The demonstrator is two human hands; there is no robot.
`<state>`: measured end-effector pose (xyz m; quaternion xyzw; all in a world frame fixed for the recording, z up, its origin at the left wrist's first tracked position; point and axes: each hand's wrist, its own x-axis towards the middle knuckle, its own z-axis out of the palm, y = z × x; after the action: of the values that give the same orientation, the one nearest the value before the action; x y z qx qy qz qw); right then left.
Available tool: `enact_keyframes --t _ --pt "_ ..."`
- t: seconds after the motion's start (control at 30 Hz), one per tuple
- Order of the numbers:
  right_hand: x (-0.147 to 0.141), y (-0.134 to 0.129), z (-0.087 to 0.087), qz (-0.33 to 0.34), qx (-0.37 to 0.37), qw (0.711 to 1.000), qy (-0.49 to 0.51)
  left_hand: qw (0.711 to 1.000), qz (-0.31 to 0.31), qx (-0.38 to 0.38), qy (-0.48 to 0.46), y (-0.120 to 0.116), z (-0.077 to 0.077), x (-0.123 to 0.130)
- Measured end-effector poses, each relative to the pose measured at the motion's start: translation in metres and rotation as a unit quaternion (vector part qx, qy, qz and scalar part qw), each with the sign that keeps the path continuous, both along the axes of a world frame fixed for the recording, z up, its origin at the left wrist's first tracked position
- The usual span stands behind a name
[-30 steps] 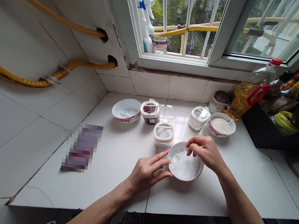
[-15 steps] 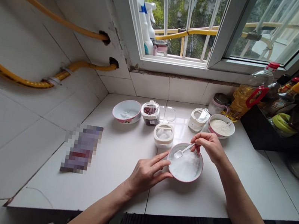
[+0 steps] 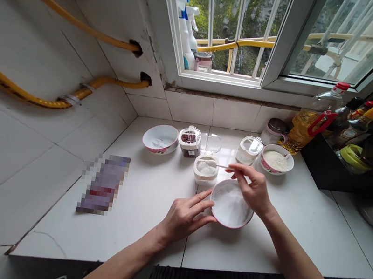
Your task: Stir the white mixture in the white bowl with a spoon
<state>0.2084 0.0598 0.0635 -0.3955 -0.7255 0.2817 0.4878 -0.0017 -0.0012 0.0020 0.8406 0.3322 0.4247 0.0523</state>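
Note:
My left hand (image 3: 185,217) grips the left rim of a pink-rimmed bowl (image 3: 231,205) of white granules on the counter. Between its fingertips my right hand (image 3: 248,185) pinches a small white spoon (image 3: 221,166), whose tip is over the open top of a white-rimmed jar (image 3: 205,171). That jar holds some white contents and stands just behind the bowl. A jar of dark red beans (image 3: 190,142) with its clear lid raised is further back, beside a nearly empty bowl (image 3: 160,139). Right of them are another lidded jar (image 3: 249,150) and a bowl of pale grains (image 3: 277,160).
A glass jar (image 3: 274,130), an oil bottle (image 3: 307,123) and a black box (image 3: 327,164) of bottles line the back right. A blurred flat object (image 3: 103,185) lies on the counter's left. Tiled walls and a window (image 3: 217,76) enclose the back and left.
My right hand has moved the spoon from over the bowl back and left to the open jar. My left hand keeps its hold on the bowl. The view has shifted slightly.

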Motion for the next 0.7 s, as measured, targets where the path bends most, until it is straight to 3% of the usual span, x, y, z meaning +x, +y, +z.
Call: enact_keyframes --t 0.1,0.2,0.33,0.43,0.7 --pt "-0.001 -0.001 -0.002 0.013 0.144 0.978 -0.151 1.0 0.0 0.002 -0.003 0.0 0.0 0.0" --pt "0.001 -0.004 0.004 -0.007 0.166 0.972 -0.165 1.0 -0.002 0.003 -0.006 0.0 0.001 0.0" --pt "0.008 -0.009 0.015 -0.043 0.061 0.994 -0.084 1.0 -0.001 0.006 -0.003 0.0 0.001 0.0" --pt "0.014 -0.01 0.021 -0.043 -0.034 0.996 -0.076 1.0 -0.003 0.005 -0.004 0.0 0.001 0.0" --pt "0.002 -0.021 0.02 0.032 -0.187 0.979 -0.079 1.0 -0.005 -0.001 0.003 -0.001 0.002 0.0"
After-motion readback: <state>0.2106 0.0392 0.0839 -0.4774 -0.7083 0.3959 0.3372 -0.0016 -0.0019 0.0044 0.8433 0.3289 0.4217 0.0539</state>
